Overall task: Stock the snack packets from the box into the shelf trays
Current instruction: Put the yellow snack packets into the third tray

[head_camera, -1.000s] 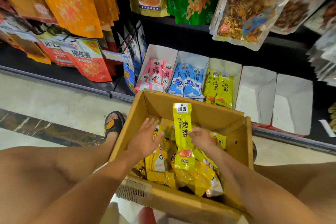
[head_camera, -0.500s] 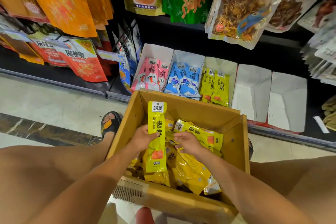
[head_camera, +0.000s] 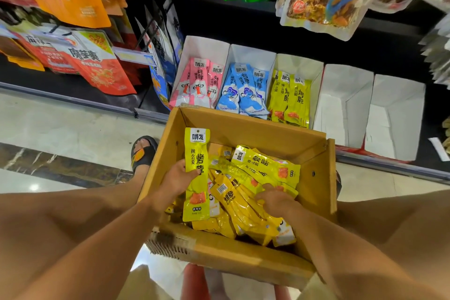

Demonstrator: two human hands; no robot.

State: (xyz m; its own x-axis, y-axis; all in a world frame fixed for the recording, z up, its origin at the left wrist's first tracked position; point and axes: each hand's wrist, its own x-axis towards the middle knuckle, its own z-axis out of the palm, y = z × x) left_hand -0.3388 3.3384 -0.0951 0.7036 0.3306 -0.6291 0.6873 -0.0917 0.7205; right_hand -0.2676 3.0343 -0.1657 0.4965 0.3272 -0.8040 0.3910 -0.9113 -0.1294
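Floor-level shelf trays (head_camera: 299,63): three partly stocked, two empty trays (head_camera: 341,105) left to fill. The box (head_camera: 243,258) holds many yellow packets (head_camera: 243,204). Left hand (head_camera: 177,178) grips one packet (head_camera: 197,168) upright over it; right hand (head_camera: 275,200) lies in the pile, grip indeterminate.

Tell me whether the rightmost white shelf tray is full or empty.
Empty: the rightmost white tray shows only bare white walls, nothing inside.

One box (head_camera: 255,134) and five white trays (head_camera: 345,95) stood there; three pink packets (head_camera: 199,80), three blue packets (head_camera: 246,86), two yellow packets (head_camera: 298,97) (shelved ones only).
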